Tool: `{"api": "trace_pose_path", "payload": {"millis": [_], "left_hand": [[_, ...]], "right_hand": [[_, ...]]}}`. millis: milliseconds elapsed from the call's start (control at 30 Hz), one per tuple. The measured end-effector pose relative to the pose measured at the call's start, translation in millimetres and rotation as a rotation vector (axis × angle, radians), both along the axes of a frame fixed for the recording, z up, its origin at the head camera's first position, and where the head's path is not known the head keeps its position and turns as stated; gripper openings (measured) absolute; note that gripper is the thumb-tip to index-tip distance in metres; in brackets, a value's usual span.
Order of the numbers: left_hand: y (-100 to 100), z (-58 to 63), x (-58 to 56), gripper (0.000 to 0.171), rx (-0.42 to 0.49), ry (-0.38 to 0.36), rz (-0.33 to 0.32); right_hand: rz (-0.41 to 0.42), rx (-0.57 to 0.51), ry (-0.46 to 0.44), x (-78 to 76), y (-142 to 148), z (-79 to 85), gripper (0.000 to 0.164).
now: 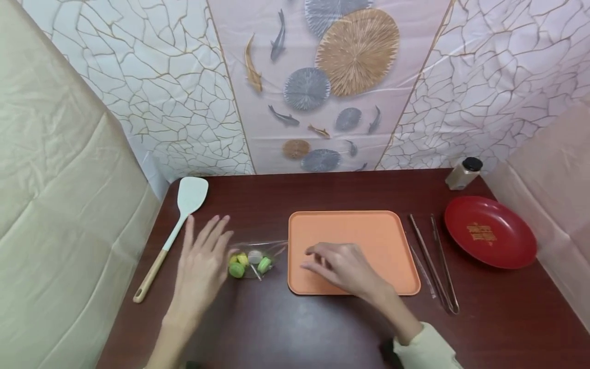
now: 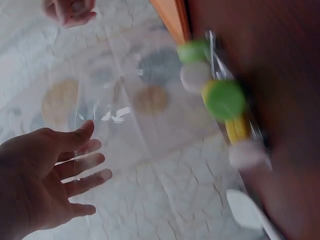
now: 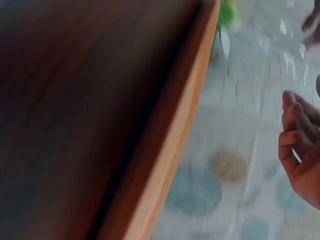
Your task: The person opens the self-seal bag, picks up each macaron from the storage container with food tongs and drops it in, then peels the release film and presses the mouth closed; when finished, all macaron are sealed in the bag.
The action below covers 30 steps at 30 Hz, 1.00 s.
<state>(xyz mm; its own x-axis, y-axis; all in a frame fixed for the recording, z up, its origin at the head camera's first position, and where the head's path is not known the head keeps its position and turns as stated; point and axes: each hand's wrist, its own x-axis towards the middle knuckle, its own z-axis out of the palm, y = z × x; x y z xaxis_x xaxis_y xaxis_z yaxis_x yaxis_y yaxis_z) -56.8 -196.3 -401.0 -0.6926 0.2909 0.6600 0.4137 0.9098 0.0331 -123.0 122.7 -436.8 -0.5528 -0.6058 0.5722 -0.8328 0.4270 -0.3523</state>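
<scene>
A clear plastic bag [image 1: 255, 273] lies on the table left of the orange tray [image 1: 355, 228], with several macaron-like pieces in it: green macarons [image 2: 225, 100], yellow ones and a whitish one [image 2: 195, 76]. My left hand [image 1: 203, 264] is at the bag's left side, its fingers spread and straight with nothing gripped. Over the tray's left half hovers my right hand [image 1: 343, 266], fingers loosely bent and holding nothing. In the right wrist view that hand [image 3: 305, 145] shows at the right edge, beyond the tray rim [image 3: 172, 145].
To the left lies a white spatula [image 1: 191, 195] with a wooden handle. Right of the tray are metal tongs [image 1: 430, 261], then a red plate [image 1: 502, 230] with gold markings. A black-capped jar [image 1: 462, 175] stands at the back right corner. Patterned fabric walls border the table.
</scene>
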Motion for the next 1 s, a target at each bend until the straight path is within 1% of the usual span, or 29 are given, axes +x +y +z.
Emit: {"api": "trace_pose_path", "payload": {"millis": [67,133,167,200,267,333,367,400,467,500,567,633,700,733,767,833,867,933,967,1000], "left_hand": [[-10,2.3,2.3,0.024,0.063,-0.002,0.027],[-20,2.8,2.1,0.018,0.170,-0.040,0.031],[-25,2.2,1.2,0.016,0.244,-0.087,0.021],[-30,0.9,-0.4,0.014,0.333,-0.156,0.002],[-40,-4.3,-3.9,0.009,0.542,-0.320,-0.061],[-48,-12.5,-4.8,0.004,0.725,-0.458,-0.099],[-51,-16.2,-3.8,0.002,0.788,-0.511,-0.112],[-54,-19.8,-2.6,0.002,0.825,-0.542,-0.131],[-58,-24.6,1.5,0.004,0.847,-0.573,-0.189],[-59,-25.4,3.5,0.005,0.837,-0.565,-0.215],[-60,-25.5,6.2,0.005,0.817,-0.535,-0.273],[-61,-22.8,7.9,0.006,0.820,-0.533,-0.335],[-62,-19.7,9.2,0.006,0.836,-0.530,-0.360],[-62,-18.4,9.6,0.006,0.842,-0.523,-0.343],[-61,-17.1,9.6,0.006,0.856,-0.534,-0.333],[-60,-15.4,8.2,0.004,0.863,-0.544,-0.262],[-60,-14.8,6.1,0.003,0.850,-0.545,-0.214],[-58,-16.3,-2.1,0.001,0.816,-0.547,-0.118],[-58,-18.2,-8.1,0.002,0.799,-0.554,-0.085],[-57,-20.8,-15.3,0.004,0.777,-0.557,-0.051]], "right_hand": [[-0.010,0.011,-0.085,0.9,-19,0.2,0.032],[-0.039,0.001,-0.177,-0.4,-35,2.1,0.035],[-0.059,-0.014,-0.227,-1.7,-42,3.1,0.036],[-0.080,-0.036,-0.280,-3.5,-48,3.9,0.038],[-0.115,-0.086,-0.373,-7.5,-58,3.8,0.039],[-0.103,-0.126,-0.444,-11.1,-63,2.4,0.033],[-0.082,-0.131,-0.459,-12.3,-65,2.1,0.028],[-0.053,-0.128,-0.464,-13.0,-66,2.3,0.022],[0.030,-0.107,-0.454,-13.3,-67,3.1,0.011],[0.071,-0.095,-0.447,-13.0,-67,4.1,0.008],[0.137,-0.084,-0.439,-11.2,-65,7.3,0.010],[0.191,-0.091,-0.466,-9.8,-62,11.1,0.013],[0.230,-0.104,-0.514,-9.9,-59,13.3,0.015],[0.246,-0.113,-0.554,-10.7,-58,13.8,0.017],[0.256,-0.121,-0.607,-11.4,-58,14.5,0.018],[0.254,-0.137,-0.727,-14.8,-58,14.5,0.021],[0.241,-0.146,-0.783,-17.7,-59,13.2,0.022],[0.195,-0.163,-0.879,-25.2,-62,10.4,0.026],[0.165,-0.171,-0.908,-30.0,-64,8.4,0.027],[0.132,-0.175,-0.916,-35.7,-66,5.6,0.027]]}}
